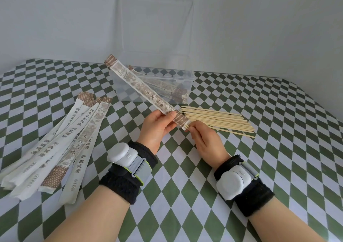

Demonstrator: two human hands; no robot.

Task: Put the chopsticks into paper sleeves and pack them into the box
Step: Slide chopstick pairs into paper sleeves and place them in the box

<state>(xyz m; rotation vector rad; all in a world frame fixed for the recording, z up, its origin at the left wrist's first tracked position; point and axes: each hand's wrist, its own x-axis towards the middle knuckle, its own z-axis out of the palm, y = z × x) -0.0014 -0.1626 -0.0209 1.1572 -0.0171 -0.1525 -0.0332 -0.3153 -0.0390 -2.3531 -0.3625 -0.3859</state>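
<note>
While my left hand [157, 128] grips the paper sleeve [141, 86] near its open patterned end, thumb on top and fingers curled beneath, my right hand [206, 139] pinches the butt ends of a chopstick pair [187, 127] that pokes just out of that mouth. The sleeve is held in the air over the middle of the table [278, 112]. It slants up and away, so its far end crosses in front of the clear box [128, 93], which stands at the far middle with its lid [156, 24] upright.

I judge this to be the last bit of seating the pair. To do it well I would line the sleeve up with the sticks and hold the left grip light enough that the paper tube is not squeezed flat. I would push both sticks together so neither snags or tears the far end.

A few filled sleeves [167, 86] lie in the box. Empty sleeves [70, 138] fan out toward the left edge, and loose chopsticks [219, 120] lie just right of my hands.
</note>
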